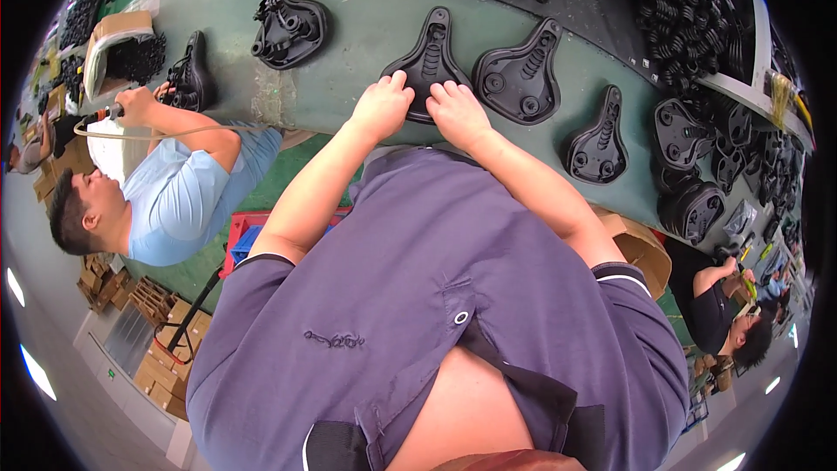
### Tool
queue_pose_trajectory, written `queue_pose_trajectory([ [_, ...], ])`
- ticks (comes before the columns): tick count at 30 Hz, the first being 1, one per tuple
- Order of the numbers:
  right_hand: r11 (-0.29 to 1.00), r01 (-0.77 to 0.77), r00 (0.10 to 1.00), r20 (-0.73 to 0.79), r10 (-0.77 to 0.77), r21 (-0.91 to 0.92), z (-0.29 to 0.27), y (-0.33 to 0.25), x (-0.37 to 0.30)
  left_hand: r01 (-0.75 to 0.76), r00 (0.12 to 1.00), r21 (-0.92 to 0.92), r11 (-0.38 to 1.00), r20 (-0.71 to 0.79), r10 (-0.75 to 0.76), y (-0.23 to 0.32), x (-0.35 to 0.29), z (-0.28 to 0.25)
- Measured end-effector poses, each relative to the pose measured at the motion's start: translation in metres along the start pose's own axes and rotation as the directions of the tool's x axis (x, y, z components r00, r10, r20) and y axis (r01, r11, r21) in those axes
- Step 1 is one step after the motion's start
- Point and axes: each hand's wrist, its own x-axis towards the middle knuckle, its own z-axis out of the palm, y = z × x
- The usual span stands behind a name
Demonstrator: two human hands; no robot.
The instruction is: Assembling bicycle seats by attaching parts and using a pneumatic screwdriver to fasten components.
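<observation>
A black plastic saddle base (430, 52) lies underside up on the green work surface (366, 26), narrow nose pointing away from me. My left hand (381, 107) and my right hand (457, 113) sit side by side on its wide near edge, fingers curled over the rim. Both hands grip that edge. My forearms reach up to it from my purple shirt below.
More black saddle bases lie along the surface: one (521, 74) just right of mine, others (599, 135) (289, 26) (689, 205) further off. A heap of black coil springs (671, 0) fills the far right. A person in a light blue shirt (179, 196) works at left with a hosed tool (112, 112). A cardboard box (643, 251) stands at right.
</observation>
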Motion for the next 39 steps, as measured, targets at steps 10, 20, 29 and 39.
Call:
queue_pose_trajectory([
  [10, 0.992, -0.117, 0.993, 0.014, 0.118, -0.049, -0.023, 0.023, -0.021, -0.172, 0.981, -0.044, 0.984, -0.102, 0.166, 0.018, 0.018, 0.005],
  [20, 0.934, -0.223, 0.945, -0.174, 0.277, 0.278, -0.095, 0.109, 0.02, 0.11, 0.789, -0.482, 0.869, -0.489, -0.371, -0.024, 0.167, -0.031],
  [29, 0.924, -0.374, 0.874, -0.364, 0.323, -0.076, -0.142, 0.249, 0.191, 0.333, 0.756, -0.943, -0.01, 0.273, -0.595, -0.058, 0.269, -0.032],
  [39, 0.909, -0.415, 0.896, -0.154, 0.416, 0.037, -0.146, 0.224, 0.181, 0.319, 0.751, -0.947, -0.024, 0.269, -0.604, -0.063, 0.1, 0.032],
])
